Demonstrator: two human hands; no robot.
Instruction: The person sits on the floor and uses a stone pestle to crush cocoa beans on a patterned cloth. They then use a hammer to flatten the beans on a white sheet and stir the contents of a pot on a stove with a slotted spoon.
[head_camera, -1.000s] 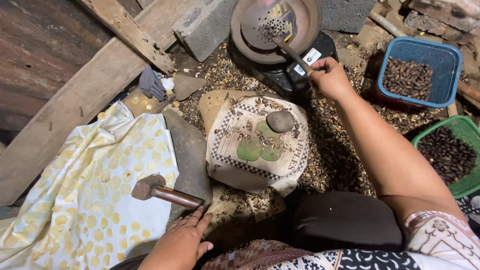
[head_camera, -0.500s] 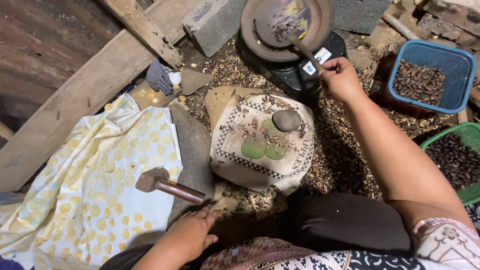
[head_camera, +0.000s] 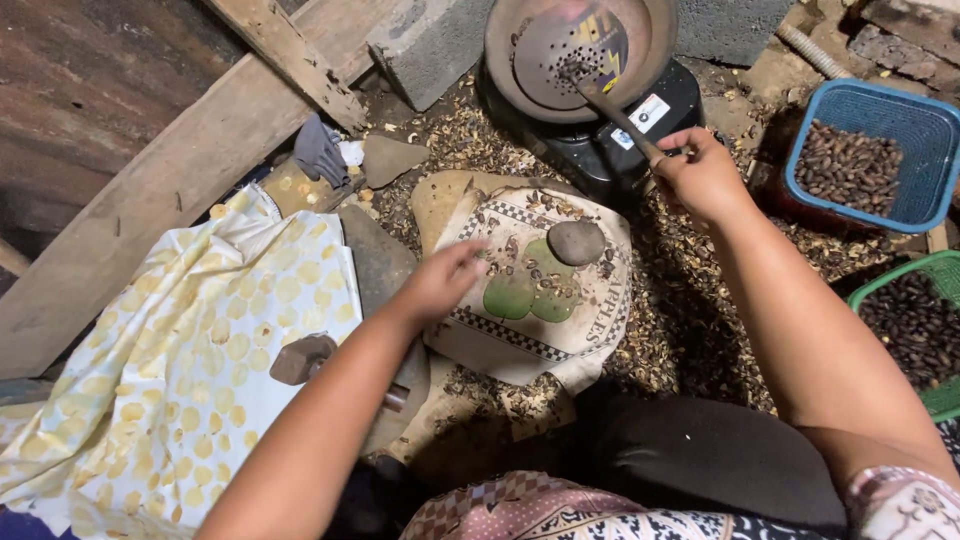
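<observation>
My right hand (head_camera: 700, 175) is closed around the handle of a spoon (head_camera: 612, 112), whose far end rests among dark seeds in the round pan (head_camera: 580, 50) on the black burner (head_camera: 600, 140). My left hand (head_camera: 445, 280) hovers, fingers loosely spread and holding nothing, over the patterned cloth (head_camera: 530, 290), near the grey stone (head_camera: 576, 242) lying on it. A hammer (head_camera: 305, 358) lies beside my left forearm on the yellow sheet (head_camera: 180, 380). A blue basket (head_camera: 870, 150) of seeds stands to the right.
</observation>
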